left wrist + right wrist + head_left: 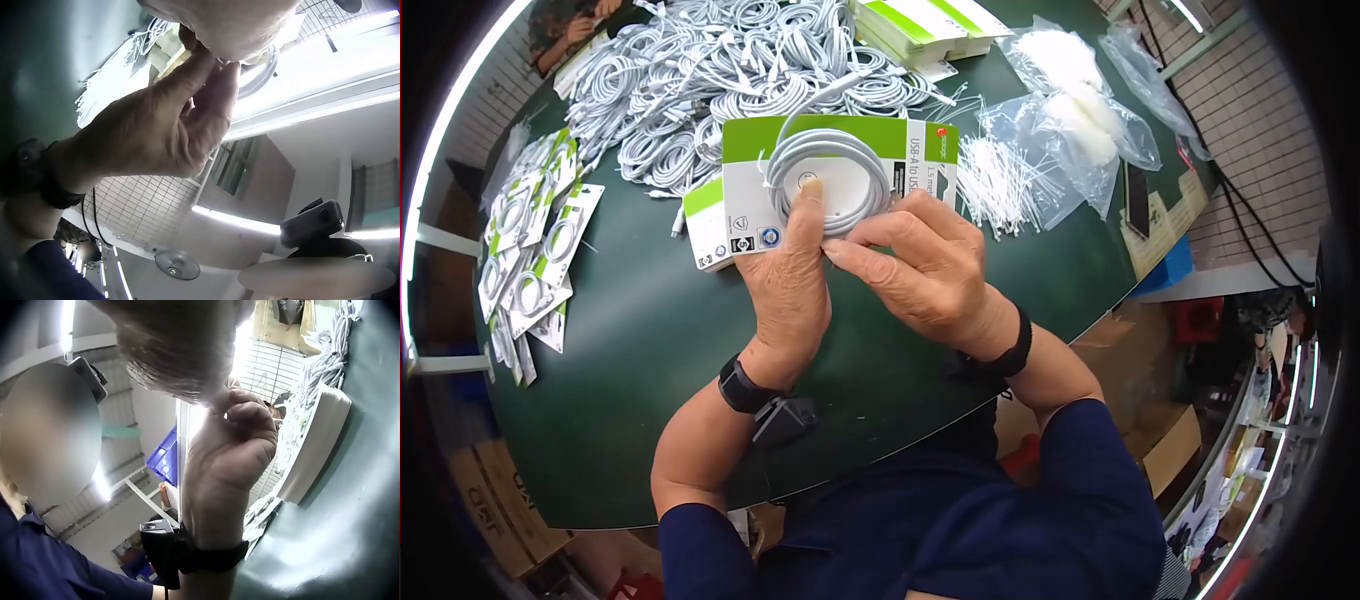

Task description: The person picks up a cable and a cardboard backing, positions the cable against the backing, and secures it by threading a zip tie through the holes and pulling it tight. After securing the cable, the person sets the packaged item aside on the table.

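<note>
1. Nearest the camera, a navy shirt (990,510) fills the bottom of the frame, both forearms reaching up over the green table (630,420).
2. The left hand (785,275), at centre, grips a printed card (745,155), its thumb pressed flat inside a coiled grey cable (880,190) on the card's face.
3. That coil sits just above both hands, ringing the left thumb and just beside the right fingertips.
4. The right hand (935,265) is bent inward, thumb and index tips nearly meeting at the coil's lower rim; I can't tell what, if anything, is between them.
5. Loose cables (700,90) heap across the top, finished packs (530,240) lie at left, and white ties (1000,190) spread at upper right.
</note>
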A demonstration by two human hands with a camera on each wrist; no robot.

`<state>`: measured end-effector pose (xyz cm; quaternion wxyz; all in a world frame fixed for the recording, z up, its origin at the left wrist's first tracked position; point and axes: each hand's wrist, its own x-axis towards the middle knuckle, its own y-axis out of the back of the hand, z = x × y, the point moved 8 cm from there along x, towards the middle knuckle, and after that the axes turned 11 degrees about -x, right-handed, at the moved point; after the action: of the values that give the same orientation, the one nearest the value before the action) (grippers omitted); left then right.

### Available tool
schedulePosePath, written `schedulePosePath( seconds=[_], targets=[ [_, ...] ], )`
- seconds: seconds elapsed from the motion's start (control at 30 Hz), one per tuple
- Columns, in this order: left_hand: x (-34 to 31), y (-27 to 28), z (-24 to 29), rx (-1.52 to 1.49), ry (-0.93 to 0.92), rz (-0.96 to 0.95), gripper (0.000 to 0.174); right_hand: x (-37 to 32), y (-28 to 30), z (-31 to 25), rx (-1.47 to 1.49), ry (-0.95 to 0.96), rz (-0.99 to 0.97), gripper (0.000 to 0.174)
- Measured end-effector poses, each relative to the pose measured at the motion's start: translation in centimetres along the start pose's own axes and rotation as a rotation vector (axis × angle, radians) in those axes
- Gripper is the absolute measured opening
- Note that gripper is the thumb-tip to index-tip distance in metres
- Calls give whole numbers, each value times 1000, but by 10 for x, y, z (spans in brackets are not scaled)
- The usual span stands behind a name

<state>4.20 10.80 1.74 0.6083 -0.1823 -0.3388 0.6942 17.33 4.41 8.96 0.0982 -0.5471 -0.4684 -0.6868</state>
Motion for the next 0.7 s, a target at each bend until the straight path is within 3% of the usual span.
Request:
schedulePosePath(
  seconds=[0.27, 0.43, 0.53, 0.7],
  targets=[
    [-8, 9, -1, 30, 96, 27, 30, -9, -13, 2, -71, -19, -1, 31],
    [-3, 13, 7, 66, -40, 93, 24, -13, -13, -5, 14, 53, 22, 27],
    [-3, 14, 6, 94, 69, 89, 22, -15, -13, -10, 91, 76, 23, 25],
    [-4, 13, 9, 127, 59, 70, 23, -12, -19, -6, 98, 39, 29, 27]
  ],
)
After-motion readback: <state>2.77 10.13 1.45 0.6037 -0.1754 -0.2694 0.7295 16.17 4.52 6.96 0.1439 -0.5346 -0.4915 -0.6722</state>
